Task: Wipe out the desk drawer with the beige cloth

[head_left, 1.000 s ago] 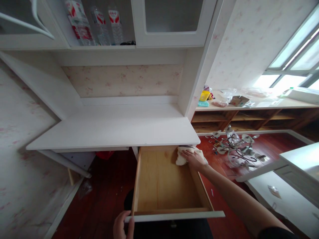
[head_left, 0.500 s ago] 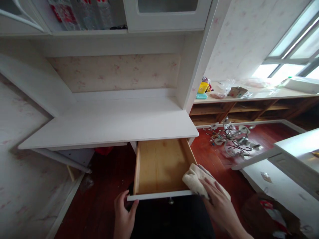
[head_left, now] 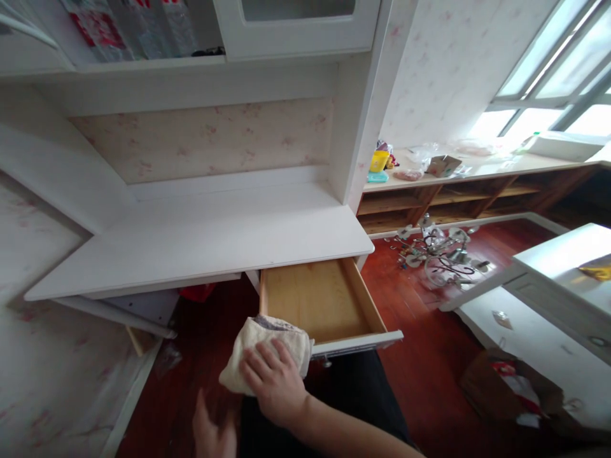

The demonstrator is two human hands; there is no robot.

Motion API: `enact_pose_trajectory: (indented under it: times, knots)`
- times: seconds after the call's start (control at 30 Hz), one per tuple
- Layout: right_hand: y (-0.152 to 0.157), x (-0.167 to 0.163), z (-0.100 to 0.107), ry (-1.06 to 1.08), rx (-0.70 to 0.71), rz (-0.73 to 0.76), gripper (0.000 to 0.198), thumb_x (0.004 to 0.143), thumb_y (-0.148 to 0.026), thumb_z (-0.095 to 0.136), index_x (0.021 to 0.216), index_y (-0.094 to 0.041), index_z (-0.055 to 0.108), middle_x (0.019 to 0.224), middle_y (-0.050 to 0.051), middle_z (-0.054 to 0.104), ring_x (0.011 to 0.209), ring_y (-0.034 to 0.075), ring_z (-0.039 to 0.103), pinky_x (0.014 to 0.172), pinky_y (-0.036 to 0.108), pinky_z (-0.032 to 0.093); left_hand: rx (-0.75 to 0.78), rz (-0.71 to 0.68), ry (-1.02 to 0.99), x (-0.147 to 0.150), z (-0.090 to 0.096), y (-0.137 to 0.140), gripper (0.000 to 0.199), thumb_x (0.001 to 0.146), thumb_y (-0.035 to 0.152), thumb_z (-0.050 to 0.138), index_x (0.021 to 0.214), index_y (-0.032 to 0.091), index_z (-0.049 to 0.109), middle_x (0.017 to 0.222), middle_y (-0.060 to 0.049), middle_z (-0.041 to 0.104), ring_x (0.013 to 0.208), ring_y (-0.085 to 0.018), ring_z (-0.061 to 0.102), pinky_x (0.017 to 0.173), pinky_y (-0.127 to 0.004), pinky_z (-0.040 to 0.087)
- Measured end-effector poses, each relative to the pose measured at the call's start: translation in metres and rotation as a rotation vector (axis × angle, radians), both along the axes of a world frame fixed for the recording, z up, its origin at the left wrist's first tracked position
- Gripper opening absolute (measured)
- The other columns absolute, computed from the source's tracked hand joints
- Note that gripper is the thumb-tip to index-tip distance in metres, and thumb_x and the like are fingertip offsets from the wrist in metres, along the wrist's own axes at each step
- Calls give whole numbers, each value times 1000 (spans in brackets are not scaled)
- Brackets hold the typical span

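A white desk [head_left: 229,229] has its wooden drawer [head_left: 319,299] pulled out, its inside bare. Across the left end of the drawer's white front, a cream cloth [head_left: 241,356] is bunched over the corner and hides it. My right hand [head_left: 277,385] presses on this cloth, fingers bent over it. Below and to the left, my left hand [head_left: 214,426] is off the drawer with its fingers apart and nothing in them. A small round knob [head_left: 326,363] shows on the drawer front.
Plastic bottles [head_left: 143,28] stand in the cabinet above the desk. A dismantled chandelier [head_left: 439,251] lies on the red floor at right. Near it are a white cabinet [head_left: 548,299] and a brown bag [head_left: 510,388]. A yellow cup [head_left: 379,161] sits on the window shelf.
My right hand has carried the cloth from the drawer's right front corner to the left one. My left hand has let go of the left corner and dropped down and left.
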State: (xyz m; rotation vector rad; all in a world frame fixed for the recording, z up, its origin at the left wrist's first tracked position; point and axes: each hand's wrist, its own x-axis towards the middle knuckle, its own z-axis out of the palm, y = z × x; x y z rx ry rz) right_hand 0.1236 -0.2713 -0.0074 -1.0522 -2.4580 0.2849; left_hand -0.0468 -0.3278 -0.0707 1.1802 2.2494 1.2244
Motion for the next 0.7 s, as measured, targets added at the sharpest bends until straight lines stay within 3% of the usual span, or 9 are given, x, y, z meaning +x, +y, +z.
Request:
enact_pose_trajectory:
  times: [0.1,0.27,0.37,0.43,0.5,0.57,0.7]
  knots:
    - [-5,56,-6,-17,9,-105,45,93,-27,39,138,-26,41,144,3,46,129,26,41,110,52,29,-26,-113,89,1,-4,-10,67,74,50,55,128,13,49,129,-19,52,122,-36,48,102,-57,38]
    - [-15,185,-19,-192,115,-274,65,77,-7,43,140,-24,41,144,4,46,131,28,40,112,55,19,81,-411,248,52,9,-6,47,85,39,49,129,21,52,132,-12,53,122,-27,51,101,-46,45]
    - [-22,247,-25,-240,150,-371,69,75,-5,43,141,-24,39,143,4,47,134,26,38,114,53,18,122,-606,435,80,13,-3,53,88,28,46,141,23,39,139,-9,49,127,-25,48,102,-44,45]
    - [-28,277,-28,-185,131,-475,64,78,-8,42,140,-25,41,142,4,49,132,26,40,113,50,24,157,-687,603,91,13,0,62,89,21,44,148,24,26,142,-8,47,130,-24,45,103,-44,43]
    - [-34,299,-30,-56,45,-657,58,83,-16,41,140,-25,41,142,6,49,129,25,46,107,44,36,179,-709,759,96,12,2,69,88,16,43,150,22,16,142,-8,47,130,-23,44,104,-44,42]
    - [-41,317,-30,104,-116,-944,54,85,-26,41,139,-26,42,138,7,52,121,27,53,97,42,46,177,-700,875,97,10,5,72,86,14,42,151,19,12,142,-7,48,130,-22,44,103,-42,42]
    - [-44,341,-32,562,-411,-1531,49,80,-42,54,125,-24,56,106,10,69,101,35,63,85,50,50,128,-704,1012,99,8,13,75,83,13,43,151,19,11,145,-6,44,131,-21,43,100,-39,44]
